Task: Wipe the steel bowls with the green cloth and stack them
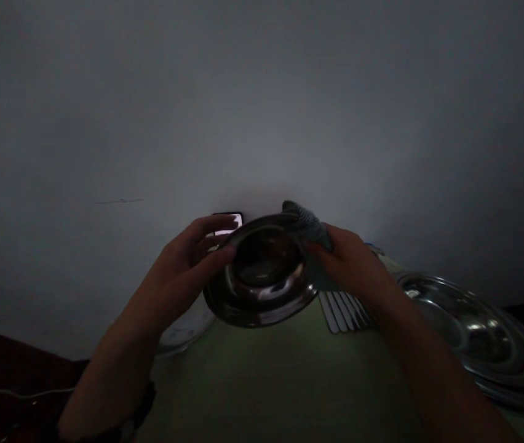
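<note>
Metal gleams dully in the bowl [264, 264], held up over the green table [262, 381] and tilted so that its hollow faces the camera. On its left rim the left hand [186, 258] pinches, thumb over the inside edge, the other fingers reaching behind and a little apart. At the right rim the right hand [354, 261] is closed on a striped cloth [310, 227], gripping the edge through it, thumb on the near side.

Below the bowl a stretch of green tabletop runs between the plate [183, 332] on the left and the trays [478, 338] on the right. Behind, the grey wall [262, 92] stands close, leaving little room beyond the bowl.

Shadow and soft reflections show in the bowl's hollow; whether it holds anything is too dark to tell. The trays sit one in another, their shiny rims overlapping.

Counted: one bowl, one cloth, one pale plate, partly hidden by the left arm, and one phone [235, 219] with a lit screen behind the left fingers. At least two trays show. Of the cutlery [342, 314], at least four pieces lie side by side below the right hand.
</note>
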A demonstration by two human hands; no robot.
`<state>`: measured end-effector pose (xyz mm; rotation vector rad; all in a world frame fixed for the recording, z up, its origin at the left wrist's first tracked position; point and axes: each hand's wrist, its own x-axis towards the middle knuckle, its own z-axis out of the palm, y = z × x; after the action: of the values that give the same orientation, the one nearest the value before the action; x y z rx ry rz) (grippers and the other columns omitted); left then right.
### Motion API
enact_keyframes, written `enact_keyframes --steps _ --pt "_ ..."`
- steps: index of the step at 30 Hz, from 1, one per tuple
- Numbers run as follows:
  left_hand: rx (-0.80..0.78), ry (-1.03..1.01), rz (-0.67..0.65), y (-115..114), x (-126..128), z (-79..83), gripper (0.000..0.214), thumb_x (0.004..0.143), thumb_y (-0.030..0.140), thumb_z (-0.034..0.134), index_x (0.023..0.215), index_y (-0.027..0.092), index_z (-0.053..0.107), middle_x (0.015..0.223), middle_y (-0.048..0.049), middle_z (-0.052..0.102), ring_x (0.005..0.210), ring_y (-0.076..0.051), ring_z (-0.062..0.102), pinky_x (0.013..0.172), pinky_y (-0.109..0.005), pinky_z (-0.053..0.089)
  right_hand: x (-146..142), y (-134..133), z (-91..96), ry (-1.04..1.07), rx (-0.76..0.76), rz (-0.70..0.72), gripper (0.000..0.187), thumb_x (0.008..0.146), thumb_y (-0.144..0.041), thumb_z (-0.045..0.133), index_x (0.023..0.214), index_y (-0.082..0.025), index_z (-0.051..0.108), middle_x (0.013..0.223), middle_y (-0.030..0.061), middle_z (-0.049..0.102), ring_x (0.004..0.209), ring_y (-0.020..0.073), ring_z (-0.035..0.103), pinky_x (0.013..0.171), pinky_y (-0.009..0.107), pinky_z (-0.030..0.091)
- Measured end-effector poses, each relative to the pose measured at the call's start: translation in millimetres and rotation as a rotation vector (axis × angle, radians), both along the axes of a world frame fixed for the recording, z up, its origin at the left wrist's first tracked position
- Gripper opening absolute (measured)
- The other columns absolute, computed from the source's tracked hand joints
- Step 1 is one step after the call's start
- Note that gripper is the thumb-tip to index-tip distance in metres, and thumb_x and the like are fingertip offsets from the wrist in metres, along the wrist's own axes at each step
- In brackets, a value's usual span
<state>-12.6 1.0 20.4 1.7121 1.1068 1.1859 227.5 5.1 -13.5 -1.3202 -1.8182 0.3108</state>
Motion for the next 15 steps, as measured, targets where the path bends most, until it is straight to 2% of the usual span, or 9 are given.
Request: enact_keyframes --steps 4,8,10,12,15 --pt "-0.036 0.205 -0.163 -3 5 -8.6 0.042 0.082 0.038 0.063 0.123 0.028 0.058 0.129 -0.0043 0.061 0.116 -0.025 0.057 0.093 -0.033 0.049 -6 -14 8.1 -0.195 -0.063 0.087 0.017 0.089 -0.026 0.05 0.087 -0.021 0.066 0.077 0.0019 0.07 0.068 0.0172 0.064 0.06 0.027 0.041" --pt "-0.03 0.286 -0.22 -1 10 -13.5 0.037 0.088 0.039 0.055 0.122 0.028 0.063 0.122 -0.0037 0.066 0.112 -0.025 0.06 0.101 -0.038 0.044 -10 -17 13.7 -0.255 0.064 0.053 0.015 0.088 -0.024 0.053 0.09 -0.022 0.067 0.085 0.0038 0.073 0.076 0.0195 0.067 0.065 0.028 0.043" --pt "-0.005 0.237 -0.204 -2 13 -11.3 0.037 0.089 0.039 0.053 0.122 0.027 0.064 0.12 -0.0033 0.068 0.114 -0.026 0.059 0.103 -0.04 0.042 -8 -15 14.5 -0.231 0.157 0.014 0.016 0.088 -0.024 0.054 0.097 -0.022 0.067 0.089 0.0041 0.073 0.079 0.0196 0.067 0.067 0.028 0.043" --pt "0.056 0.185 -0.152 -3 16 -8.4 0.038 0.088 0.038 0.056 0.123 0.028 0.063 0.119 -0.0023 0.068 0.116 -0.026 0.058 0.103 -0.04 0.042 -5 -12 14.3 -0.188 0.21 -0.033 0.017 0.088 -0.026 0.055 0.099 -0.021 0.067 0.084 0.0033 0.073 0.073 0.0176 0.066 0.063 0.026 0.042" --pt "0.195 0.099 -0.026 -4 18 -7.1 0.036 0.085 0.037 0.059 0.119 0.026 0.066 0.109 -0.0022 0.072 0.107 -0.024 0.063 0.101 -0.039 0.045 0 -10 14.7 -0.122 0.228 -0.103 0.019 0.088 -0.033 0.056 0.088 -0.018 0.068 0.069 0.0004 0.068 0.061 0.014 0.06 0.055 0.024 0.037"
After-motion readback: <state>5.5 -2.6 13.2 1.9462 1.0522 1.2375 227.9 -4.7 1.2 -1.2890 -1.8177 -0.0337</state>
